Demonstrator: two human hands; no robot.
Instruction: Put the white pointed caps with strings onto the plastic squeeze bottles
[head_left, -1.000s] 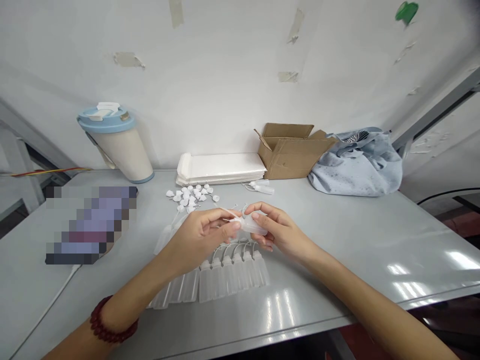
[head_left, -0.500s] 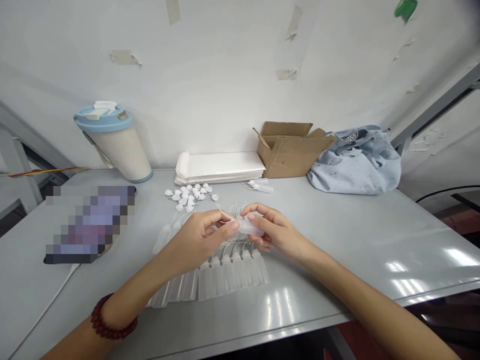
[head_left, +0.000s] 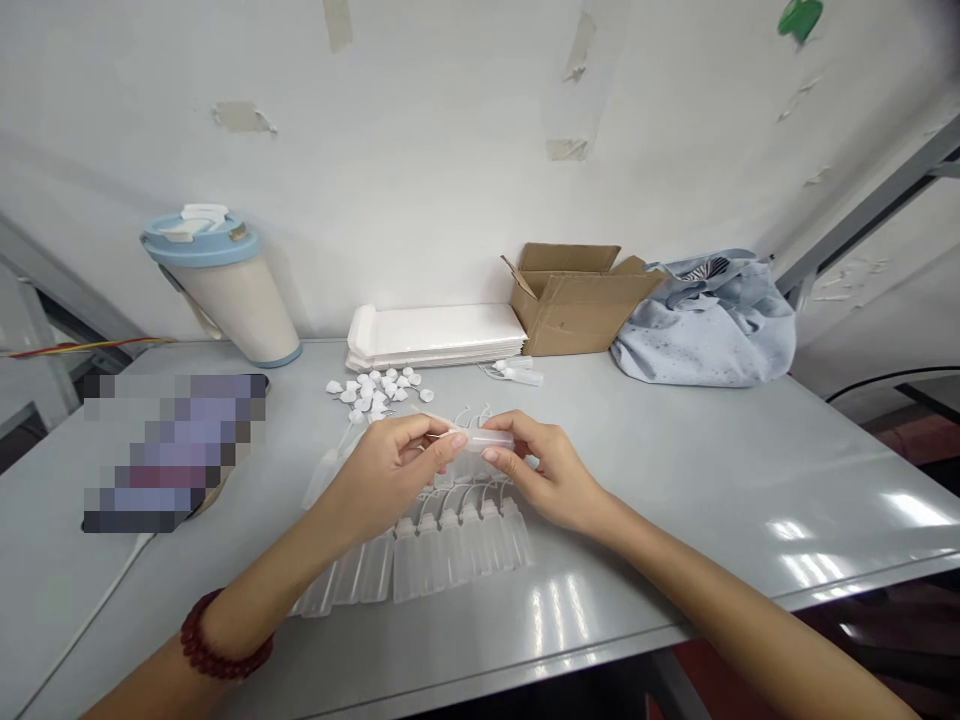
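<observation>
A small translucent squeeze bottle (head_left: 490, 440) lies sideways between my two hands, above the table. My left hand (head_left: 401, 460) pinches its neck end with thumb and forefinger; a thin white strand sticks out by those fingertips. At the other end, my right hand (head_left: 551, 470) holds the bottle's body between thumb and fingers. Below and behind the hands, several similar bottles (head_left: 461, 545) lie in rows, thin curved tubes at their necks. Just beyond my left hand is a loose pile of small white caps (head_left: 375, 390), some with fine needle-like tips.
At the back stand a stack of white padded envelopes (head_left: 442, 335), an open cardboard box (head_left: 585, 315) and a pale blue cloth bag (head_left: 705, 330). Two bottles (head_left: 521, 377) lie before the box. To the left are a tumbler (head_left: 240, 300) and a blurred phone (head_left: 180, 450) on a cable.
My right hand has shifted its grip, with the fingers now along the bottle's far end and the thumb beneath. The bottle has turned more level. The view has moved slightly.
</observation>
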